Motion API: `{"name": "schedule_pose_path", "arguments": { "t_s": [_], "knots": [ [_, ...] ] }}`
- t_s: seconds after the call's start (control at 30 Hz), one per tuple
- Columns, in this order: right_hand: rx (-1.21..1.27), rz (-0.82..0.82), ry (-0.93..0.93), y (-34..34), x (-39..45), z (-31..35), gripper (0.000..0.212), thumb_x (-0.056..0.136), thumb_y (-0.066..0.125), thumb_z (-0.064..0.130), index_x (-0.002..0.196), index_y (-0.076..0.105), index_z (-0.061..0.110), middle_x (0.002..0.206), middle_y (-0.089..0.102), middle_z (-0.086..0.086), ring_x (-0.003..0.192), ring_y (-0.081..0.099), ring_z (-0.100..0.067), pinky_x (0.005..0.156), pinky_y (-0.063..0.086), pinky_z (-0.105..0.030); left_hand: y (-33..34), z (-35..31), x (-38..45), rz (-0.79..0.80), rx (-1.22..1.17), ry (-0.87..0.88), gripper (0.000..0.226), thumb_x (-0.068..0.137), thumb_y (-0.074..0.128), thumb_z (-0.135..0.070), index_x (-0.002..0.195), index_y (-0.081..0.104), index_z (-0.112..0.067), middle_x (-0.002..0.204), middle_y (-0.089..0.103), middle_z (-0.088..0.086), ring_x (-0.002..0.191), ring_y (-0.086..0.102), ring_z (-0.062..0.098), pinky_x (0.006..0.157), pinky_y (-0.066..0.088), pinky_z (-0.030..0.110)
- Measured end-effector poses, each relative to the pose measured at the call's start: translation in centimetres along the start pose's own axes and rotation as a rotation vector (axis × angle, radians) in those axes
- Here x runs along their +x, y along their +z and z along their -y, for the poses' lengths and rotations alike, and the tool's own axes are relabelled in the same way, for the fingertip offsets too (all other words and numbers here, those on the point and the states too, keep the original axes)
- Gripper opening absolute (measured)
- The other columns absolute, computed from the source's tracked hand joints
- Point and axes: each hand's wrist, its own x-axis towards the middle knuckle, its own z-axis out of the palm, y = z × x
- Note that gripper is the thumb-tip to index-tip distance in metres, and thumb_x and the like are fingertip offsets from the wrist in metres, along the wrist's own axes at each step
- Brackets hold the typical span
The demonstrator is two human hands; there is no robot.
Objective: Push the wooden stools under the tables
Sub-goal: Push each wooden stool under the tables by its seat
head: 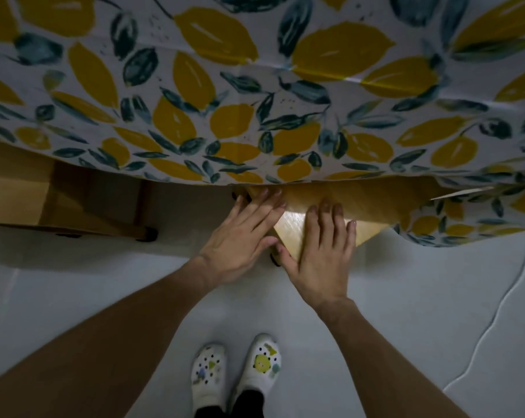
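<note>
A light wooden stool (pixel 294 229) stands mostly beneath the table, only its near corner and part of the seat showing below the hanging cloth. The table is covered by a white tablecloth (pixel 255 101) printed with yellow lemons and dark green leaves. My left hand (pixel 240 236) lies flat with fingers spread on the stool's left edge. My right hand (pixel 321 251) rests flat on the seat, thumb at the near corner. Neither hand grips anything.
Another wooden stool (pixel 74 203) sits under the table at the left, its dark-tipped leg near the cloth's edge. A white cable (pixel 496 315) runs across the pale floor at the right. My feet in white clogs (pixel 237 372) stand just behind the hands.
</note>
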Motion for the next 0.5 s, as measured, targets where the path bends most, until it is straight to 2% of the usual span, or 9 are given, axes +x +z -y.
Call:
{"name": "schedule_pose_path", "arguments": {
  "t_s": [0.3,0.5],
  "knots": [
    [-0.006,0.049,-0.031,-0.2,-0.4,-0.4,0.078,0.090,0.043,0.061,0.141,0.039,0.002,0.150,0.038,-0.021,0.143,0.027,-0.039,0.117,0.014,-0.057,-1.1,-1.0,-0.4,-0.006,-0.091,-0.023,0.055,0.100,0.022,-0.039,0.151,0.010,-0.022,0.161,0.001,-0.006,0.145,-0.011,0.007,0.114,-0.012,0.036],
    [0.024,0.111,-0.084,-0.6,-1.0,-1.5,0.079,0.092,0.040,0.061,0.145,0.033,0.003,0.153,0.033,-0.021,0.144,0.023,-0.038,0.118,0.012,-0.056,-0.7,-2.7,-0.8,0.005,-0.130,-0.089,0.056,0.100,0.018,-0.041,0.152,0.005,-0.023,0.160,-0.004,-0.006,0.144,-0.014,0.007,0.116,-0.010,0.039]
  ]
}}
